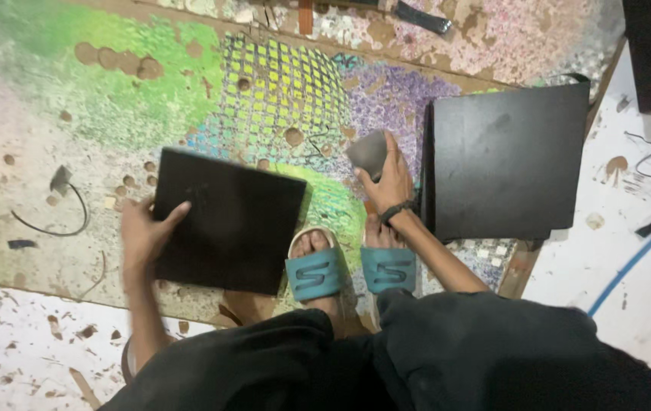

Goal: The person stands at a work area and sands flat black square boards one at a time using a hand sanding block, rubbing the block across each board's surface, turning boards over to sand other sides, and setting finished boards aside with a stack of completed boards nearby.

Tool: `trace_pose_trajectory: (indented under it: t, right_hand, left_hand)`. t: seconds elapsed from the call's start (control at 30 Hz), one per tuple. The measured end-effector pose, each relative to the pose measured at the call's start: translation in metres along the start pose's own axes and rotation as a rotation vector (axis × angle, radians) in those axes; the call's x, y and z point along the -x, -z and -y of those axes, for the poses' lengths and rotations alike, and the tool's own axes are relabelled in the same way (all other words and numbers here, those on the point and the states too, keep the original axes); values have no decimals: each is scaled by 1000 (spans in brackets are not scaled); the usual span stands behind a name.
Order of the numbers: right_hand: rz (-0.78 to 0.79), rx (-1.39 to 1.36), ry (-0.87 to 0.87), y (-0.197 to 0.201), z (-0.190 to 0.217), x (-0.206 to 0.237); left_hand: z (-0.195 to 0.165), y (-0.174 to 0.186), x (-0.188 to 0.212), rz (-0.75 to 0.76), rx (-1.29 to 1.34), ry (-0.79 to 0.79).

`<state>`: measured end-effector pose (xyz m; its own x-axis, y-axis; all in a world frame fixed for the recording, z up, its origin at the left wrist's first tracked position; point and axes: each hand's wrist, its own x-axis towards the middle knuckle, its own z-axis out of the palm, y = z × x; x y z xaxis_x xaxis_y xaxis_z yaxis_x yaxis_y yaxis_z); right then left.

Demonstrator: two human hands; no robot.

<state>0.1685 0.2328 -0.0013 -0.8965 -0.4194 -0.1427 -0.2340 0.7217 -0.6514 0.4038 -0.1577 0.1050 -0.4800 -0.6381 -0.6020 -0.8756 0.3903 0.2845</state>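
The left hand, at centre left of the frame, grips the left edge of a square black panel: the thumb lies across its top face and the other fingers are hidden beneath the edge. The panel lies on a paint-speckled board on the floor, its lower right corner touching a teal sandal. The right hand, just right of centre, is curled closed around a small grey block, which it holds above the board. A stack of black panels lies just right of that hand, in the upper right of the frame.
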Motion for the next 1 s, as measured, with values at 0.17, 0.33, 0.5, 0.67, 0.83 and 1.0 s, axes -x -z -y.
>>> trace_pose_trajectory:
  t: [0.17,0.33,0.5,0.67,0.83,1.0]
  right_hand:
    - [-7,-42,-81,-1,6,0]
    - [9,-9,-19,7,14,0]
    - [126,-14,-105,10,13,1]
    - [87,-9,-11,11,8,4]
    - [95,-131,22,30,16,19]
    - [319,-476,-286,73,41,40]
  left_hand:
    - [-36,48,63,126,383,-364]
    - [-116,62,120,-181,-227,-517]
    - [-194,59,66,-709,-427,-968]
    - [-266,32,-57,-952,-421,-1284]
    - [-335,-27,-152,-876,-547,-1363]
    - [-329,-84,-196,-685,-543,-1317]
